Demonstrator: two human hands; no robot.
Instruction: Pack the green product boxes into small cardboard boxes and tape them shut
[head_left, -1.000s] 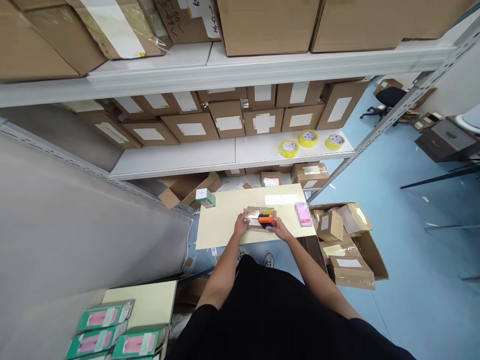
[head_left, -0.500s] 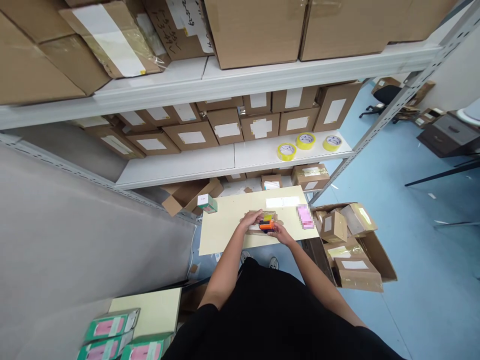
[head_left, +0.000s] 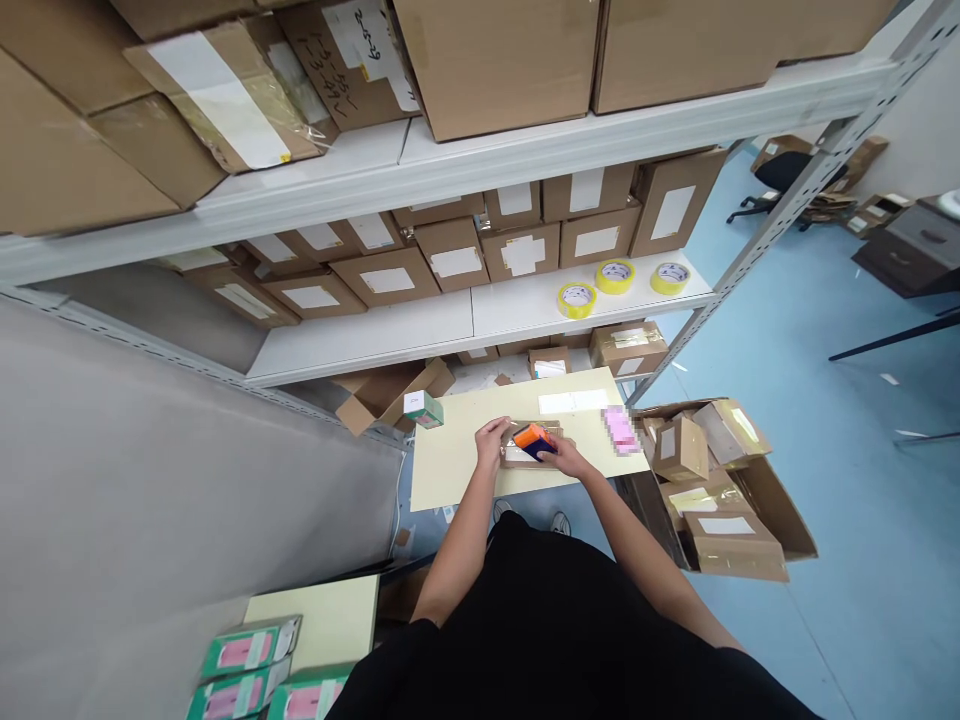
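A small cardboard box (head_left: 513,464) with a white label lies flat on the cream table (head_left: 450,470). At its left end is my left hand (head_left: 490,440), fingers closed around the box's edge; fine detail there is too small to see. My right hand (head_left: 568,457) grips an orange and dark blue tape dispenser (head_left: 534,440), tilted over the box and covering part of it. Left of my hands stands a green and white carton (head_left: 424,409). A white paper strip (head_left: 572,402) and a blurred pink item (head_left: 621,430) lie to the right.
Grey shelving (head_left: 360,345) rises behind the table, filled with cardboard boxes; several yellow tape rolls (head_left: 615,277) sit on it. A large open carton (head_left: 787,515) of boxes stands at right. Green-and-pink packages (head_left: 244,652) lie on a side table at lower left.
The tape dispenser has turned in my right hand, its orange end now tilted up to the left. My left hand has drawn back from the box's middle to its left end.
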